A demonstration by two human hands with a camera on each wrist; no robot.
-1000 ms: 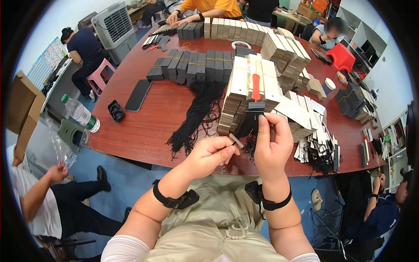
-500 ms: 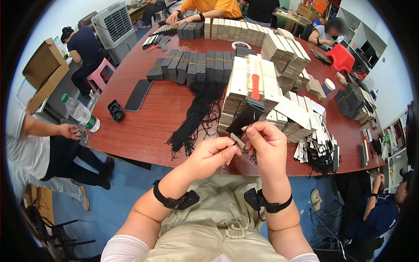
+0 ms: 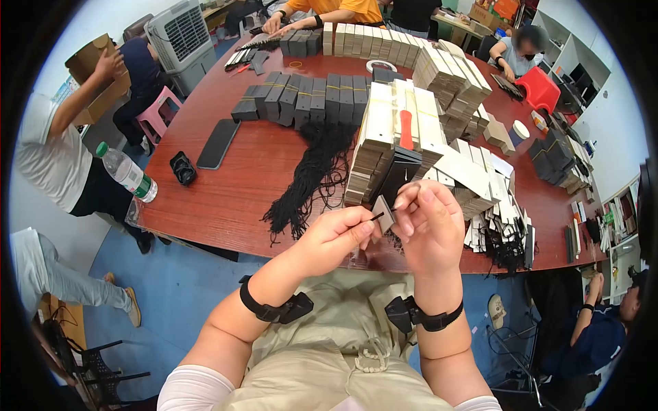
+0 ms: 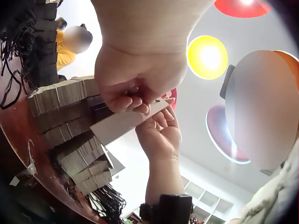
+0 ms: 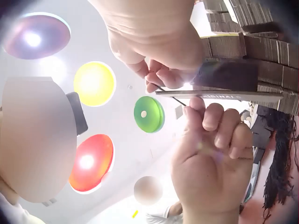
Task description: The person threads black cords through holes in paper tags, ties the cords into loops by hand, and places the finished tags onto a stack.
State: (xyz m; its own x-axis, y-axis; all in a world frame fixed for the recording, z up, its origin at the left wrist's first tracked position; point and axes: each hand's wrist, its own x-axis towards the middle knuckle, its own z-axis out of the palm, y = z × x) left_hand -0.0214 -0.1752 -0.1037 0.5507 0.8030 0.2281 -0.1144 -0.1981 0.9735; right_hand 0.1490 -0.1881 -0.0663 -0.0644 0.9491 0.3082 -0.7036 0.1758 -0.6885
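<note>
A light-coloured card tag [image 3: 384,214] is held upright between the two hands, with a thin black cord [image 5: 163,88] passing by its end. My left hand [image 3: 340,233] pinches the cord on the tag's left side, its fingers right at the card in the left wrist view. On the other side, my right hand [image 3: 435,218] pinches the cord between thumb and fingertip. Printed letters show on the tag's face in the right wrist view. Just beyond the hands, black cards [image 3: 397,171] lean against a tall stack of cream cards [image 3: 379,127], below a red handle [image 3: 406,130].
A bundle of black cords [image 3: 312,171] lies left of the stack, before a row of dark card bundles [image 3: 319,99]. A phone [image 3: 219,144], a small black object [image 3: 182,168] and a water bottle [image 3: 129,175] are further left. Corded tags [image 3: 504,236] pile up at right.
My right hand has come down from the black cards to the tag and now holds the cord on its right. The tag has turned slightly. At left, a person has lifted an arm toward a cardboard box.
</note>
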